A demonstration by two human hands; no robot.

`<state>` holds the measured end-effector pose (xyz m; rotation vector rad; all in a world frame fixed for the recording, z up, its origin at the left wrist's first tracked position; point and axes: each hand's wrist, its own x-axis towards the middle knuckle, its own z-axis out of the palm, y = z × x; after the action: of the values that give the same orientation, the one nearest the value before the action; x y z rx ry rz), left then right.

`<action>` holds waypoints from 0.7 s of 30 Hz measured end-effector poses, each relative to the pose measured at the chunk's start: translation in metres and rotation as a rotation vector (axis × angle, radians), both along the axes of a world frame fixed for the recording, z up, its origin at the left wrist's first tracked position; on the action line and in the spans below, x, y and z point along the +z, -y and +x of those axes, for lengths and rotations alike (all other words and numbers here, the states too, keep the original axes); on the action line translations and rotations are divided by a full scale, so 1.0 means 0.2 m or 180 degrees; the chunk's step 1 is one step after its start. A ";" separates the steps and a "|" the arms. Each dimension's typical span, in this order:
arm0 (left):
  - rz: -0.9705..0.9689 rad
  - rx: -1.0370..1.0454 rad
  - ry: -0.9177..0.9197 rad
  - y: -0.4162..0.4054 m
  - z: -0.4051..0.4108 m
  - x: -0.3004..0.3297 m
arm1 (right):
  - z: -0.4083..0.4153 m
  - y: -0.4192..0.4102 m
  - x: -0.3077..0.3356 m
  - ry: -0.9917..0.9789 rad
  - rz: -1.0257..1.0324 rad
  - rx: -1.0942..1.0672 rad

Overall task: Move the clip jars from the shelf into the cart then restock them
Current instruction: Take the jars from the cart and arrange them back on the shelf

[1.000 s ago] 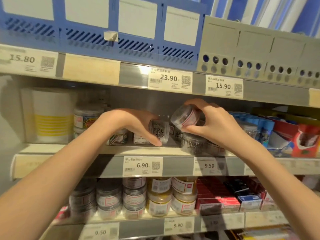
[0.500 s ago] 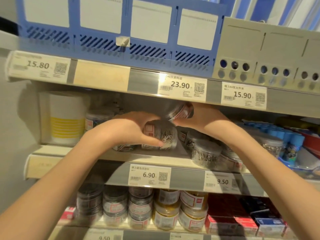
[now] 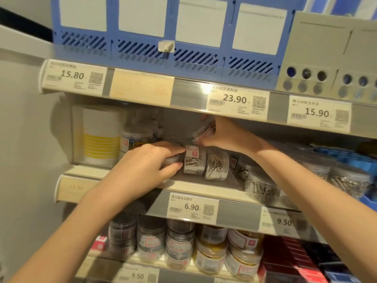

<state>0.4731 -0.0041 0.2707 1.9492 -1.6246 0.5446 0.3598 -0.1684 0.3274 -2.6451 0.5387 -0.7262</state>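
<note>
Gripping: left hand (image 3: 142, 168) curls round a lying clip jar (image 3: 193, 162) on the shelf (image 3: 204, 187) | right hand (image 3: 222, 135) holds a tilted jar (image 3: 201, 131), now lifted higher | I judge restocking underway, stacking next.

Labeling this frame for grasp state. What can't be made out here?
- Head view: left hand covers the jar it grips; its contents unreadable.
- Right hand holds a tilted jar, partly hidden by the upper shelf edge and blurred.
- Jar labels: too small to read.
- Cart: out of frame.
</note>
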 end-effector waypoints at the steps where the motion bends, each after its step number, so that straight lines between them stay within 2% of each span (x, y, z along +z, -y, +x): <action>1: -0.0017 0.0084 0.0019 -0.01 0.00 -0.01 | 0.02 0.01 0.00 -0.0014 0.0030 0.0010; 11: -0.0195 0.0118 -0.0135 -0.04 0.01 -0.06 | 0.17 0.04 0.01 -0.0035 0.0756 0.0059; 16: -0.0488 0.0042 -0.0261 -0.04 0.00 -0.09 | 0.22 0.04 0.01 0.0006 0.1152 0.0261; 18: -0.0559 0.0009 -0.0222 -0.04 0.00 -0.10 | 0.24 0.04 0.00 -0.0015 0.1177 0.0233; 21: -0.0716 -0.0134 -0.0201 -0.04 0.01 -0.11 | 0.28 0.05 -0.01 -0.0322 0.0807 0.0128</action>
<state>0.4747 0.0034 0.2496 1.7466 -1.4931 0.6146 0.4162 -0.1782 0.3253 -2.4570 0.5629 -0.4793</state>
